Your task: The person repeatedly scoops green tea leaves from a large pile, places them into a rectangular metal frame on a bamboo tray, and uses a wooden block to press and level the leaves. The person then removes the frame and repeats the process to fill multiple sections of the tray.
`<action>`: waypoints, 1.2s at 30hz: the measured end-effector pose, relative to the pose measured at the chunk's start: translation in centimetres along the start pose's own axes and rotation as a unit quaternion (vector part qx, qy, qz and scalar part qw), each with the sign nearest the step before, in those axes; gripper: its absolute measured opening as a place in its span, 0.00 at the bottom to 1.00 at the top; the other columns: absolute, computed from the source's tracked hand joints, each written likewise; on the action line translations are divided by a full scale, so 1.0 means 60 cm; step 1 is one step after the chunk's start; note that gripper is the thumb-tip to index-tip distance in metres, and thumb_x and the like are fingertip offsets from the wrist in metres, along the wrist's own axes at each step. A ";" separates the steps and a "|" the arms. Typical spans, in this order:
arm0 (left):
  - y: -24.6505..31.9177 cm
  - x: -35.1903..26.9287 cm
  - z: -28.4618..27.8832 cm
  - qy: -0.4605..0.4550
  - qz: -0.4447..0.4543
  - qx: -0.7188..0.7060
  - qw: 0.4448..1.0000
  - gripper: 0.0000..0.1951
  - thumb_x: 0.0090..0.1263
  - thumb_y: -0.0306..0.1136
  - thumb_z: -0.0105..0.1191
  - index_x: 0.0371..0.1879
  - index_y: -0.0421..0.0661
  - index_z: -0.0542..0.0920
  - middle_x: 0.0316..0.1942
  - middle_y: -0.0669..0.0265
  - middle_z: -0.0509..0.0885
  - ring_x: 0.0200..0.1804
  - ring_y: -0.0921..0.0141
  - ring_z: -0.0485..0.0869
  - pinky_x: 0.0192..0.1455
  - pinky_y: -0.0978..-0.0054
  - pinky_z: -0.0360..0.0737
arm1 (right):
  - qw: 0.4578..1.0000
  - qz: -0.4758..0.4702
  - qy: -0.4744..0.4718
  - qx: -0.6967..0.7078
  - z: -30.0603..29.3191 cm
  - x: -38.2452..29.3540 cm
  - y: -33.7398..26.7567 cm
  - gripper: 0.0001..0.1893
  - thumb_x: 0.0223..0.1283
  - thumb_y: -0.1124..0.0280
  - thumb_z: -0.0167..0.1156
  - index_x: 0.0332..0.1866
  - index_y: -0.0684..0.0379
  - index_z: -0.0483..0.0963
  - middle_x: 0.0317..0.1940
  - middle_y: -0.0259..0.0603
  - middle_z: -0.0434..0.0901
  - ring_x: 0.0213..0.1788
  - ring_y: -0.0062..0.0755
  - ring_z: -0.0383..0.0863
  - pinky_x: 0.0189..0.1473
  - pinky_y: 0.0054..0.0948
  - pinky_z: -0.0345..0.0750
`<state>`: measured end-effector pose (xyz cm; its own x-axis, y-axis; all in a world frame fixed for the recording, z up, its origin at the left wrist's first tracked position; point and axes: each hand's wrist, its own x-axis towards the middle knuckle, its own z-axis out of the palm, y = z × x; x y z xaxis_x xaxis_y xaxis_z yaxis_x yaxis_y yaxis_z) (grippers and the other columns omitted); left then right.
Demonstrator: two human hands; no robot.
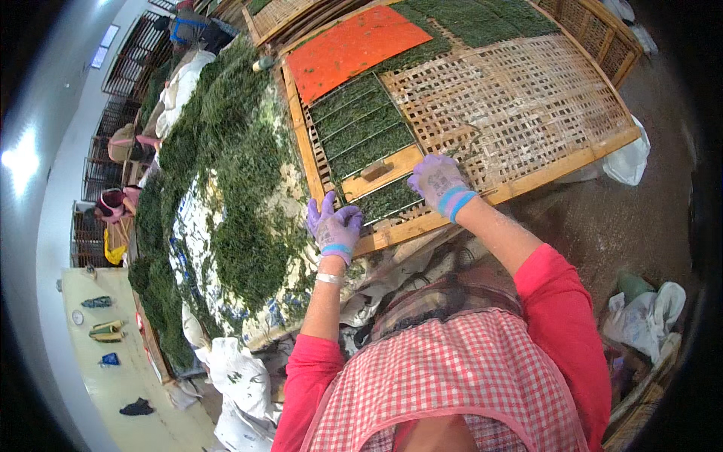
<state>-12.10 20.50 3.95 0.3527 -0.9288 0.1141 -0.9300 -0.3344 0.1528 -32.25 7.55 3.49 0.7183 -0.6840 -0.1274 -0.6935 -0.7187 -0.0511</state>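
Observation:
A thin metal frame (pixel 362 122) with narrow crossbars lies on a woven bamboo tray (pixel 508 93), around a layer of chopped green leafy material (pixel 370 147). Across its near part rests a wooden board (pixel 404 160) with a small block handle (pixel 377 171). My left hand (pixel 334 229), in a purple-and-grey glove, is at the frame's near left corner; its fingers are partly spread and its hold is unclear. My gloved right hand (pixel 440 182) has its fingers bent over the frame's right side, beside the board. An orange sheet (pixel 356 48) covers the tray's far left part.
A large heap of loose green strands (pixel 243 243) lies left of the tray. Flat green rectangles (pixel 474 20) cover the tray's far end. White sacks (pixel 240 373) sit at lower left. People (pixel 116 203) work beyond the heap. Another woven tray (pixel 599 34) stands far right.

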 end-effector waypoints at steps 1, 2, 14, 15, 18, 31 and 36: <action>-0.010 -0.008 0.000 -0.007 0.013 -0.001 1.000 0.09 0.56 0.40 0.70 0.36 0.63 0.91 0.69 0.63 0.75 0.75 0.47 0.60 0.78 0.53 0.54 | 1.000 -0.028 -0.001 0.005 0.005 -0.001 -0.002 0.09 0.63 0.67 0.60 0.43 0.47 0.87 0.42 0.36 0.86 0.52 0.36 0.84 0.54 0.34 0.80; -0.018 -0.010 0.006 0.015 0.021 -0.020 0.999 0.08 0.56 0.40 0.70 0.36 0.62 0.91 0.68 0.63 0.75 0.74 0.47 0.60 0.78 0.53 0.55 | 0.999 -0.027 -0.020 -0.009 0.006 -0.002 -0.010 0.09 0.63 0.66 0.60 0.44 0.48 0.86 0.42 0.36 0.86 0.53 0.37 0.84 0.54 0.34 0.80; -0.021 0.007 0.075 0.062 -0.055 -0.146 0.986 0.07 0.55 0.36 0.68 0.31 0.49 0.88 0.68 0.55 0.74 0.74 0.49 0.61 0.77 0.54 0.54 | 0.977 -0.092 -0.011 0.193 -0.025 0.025 -0.046 0.10 0.63 0.61 0.61 0.43 0.52 0.85 0.41 0.44 0.87 0.46 0.44 0.86 0.51 0.44 0.81; -0.015 0.010 0.079 0.077 -0.051 -0.131 0.987 0.07 0.55 0.35 0.70 0.30 0.49 0.87 0.66 0.56 0.76 0.73 0.51 0.64 0.77 0.57 0.55 | 0.992 -0.057 0.001 0.115 -0.016 0.031 -0.039 0.10 0.63 0.64 0.60 0.44 0.53 0.86 0.41 0.46 0.87 0.46 0.45 0.87 0.51 0.44 0.82; -0.013 0.012 0.078 0.062 -0.047 -0.073 0.994 0.07 0.59 0.34 0.65 0.35 0.50 0.87 0.66 0.55 0.76 0.72 0.50 0.66 0.76 0.56 0.58 | 0.991 -0.087 -0.103 -0.008 -0.019 0.056 -0.050 0.10 0.62 0.68 0.59 0.44 0.54 0.85 0.43 0.46 0.87 0.49 0.46 0.88 0.49 0.44 0.83; -0.082 0.001 -0.008 -0.146 0.007 0.012 0.989 0.37 0.51 0.41 0.72 0.66 0.57 0.76 0.74 0.59 0.65 0.76 0.47 0.57 0.79 0.55 0.57 | 0.447 0.196 -0.246 0.837 0.064 0.095 -0.168 0.26 0.71 0.45 0.53 0.61 0.56 0.73 0.50 0.38 0.81 0.46 0.37 0.82 0.52 0.38 0.80; -0.016 0.054 -0.107 -0.190 0.150 0.034 0.970 0.15 0.58 0.31 0.64 0.46 0.51 0.86 0.61 0.66 0.81 0.69 0.54 0.71 0.73 0.58 0.68 | 0.483 0.147 -0.149 0.850 0.073 0.077 -0.138 0.26 0.72 0.49 0.52 0.64 0.57 0.71 0.53 0.47 0.82 0.55 0.47 0.83 0.59 0.41 0.77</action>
<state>-9.40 18.82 10.48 0.0129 -0.9735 -0.2285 -0.9941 -0.0372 0.1023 -23.42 10.89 -0.98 0.7109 -0.4942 -0.5005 0.0101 0.7187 -0.6953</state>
